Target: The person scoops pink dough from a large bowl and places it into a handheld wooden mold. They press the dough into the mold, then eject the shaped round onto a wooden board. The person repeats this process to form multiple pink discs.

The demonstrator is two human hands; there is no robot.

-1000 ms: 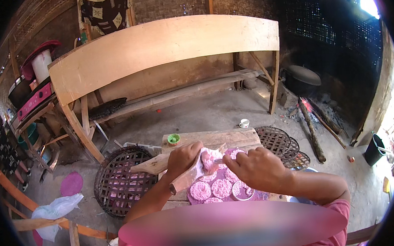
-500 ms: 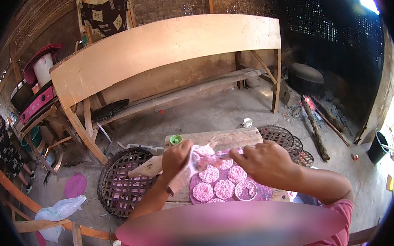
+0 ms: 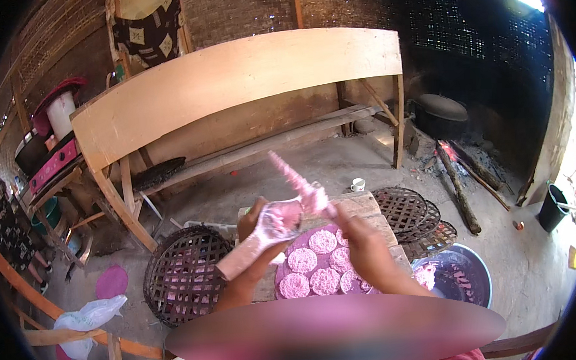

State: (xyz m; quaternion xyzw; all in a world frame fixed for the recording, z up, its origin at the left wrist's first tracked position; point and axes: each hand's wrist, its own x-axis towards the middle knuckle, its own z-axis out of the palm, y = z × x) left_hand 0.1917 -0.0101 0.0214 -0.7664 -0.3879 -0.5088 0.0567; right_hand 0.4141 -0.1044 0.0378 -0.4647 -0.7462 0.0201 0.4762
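Head view, left hand [image 3: 248,224] clasping dough-smeared paddle [image 3: 245,254], right hand [image 3: 367,242] clasping pink-coated stick [image 3: 309,195], pink stove [image 3: 51,167] bearing illegibly small marks.

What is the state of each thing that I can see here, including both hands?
Left hand: closed around wooden tool
Wooden tool: tilted, smeared pink
Right hand: closed on stick
Stick: raised, coated pink
Pink discs: lying flat
Basin: holding some pink mass
Cup: upright
Pot: covered
Firewood: glowing at one end
Black bucket: upright

The discs [image 3: 324,282] are pink, the cloth [image 3: 151,32] dark with pale squares.
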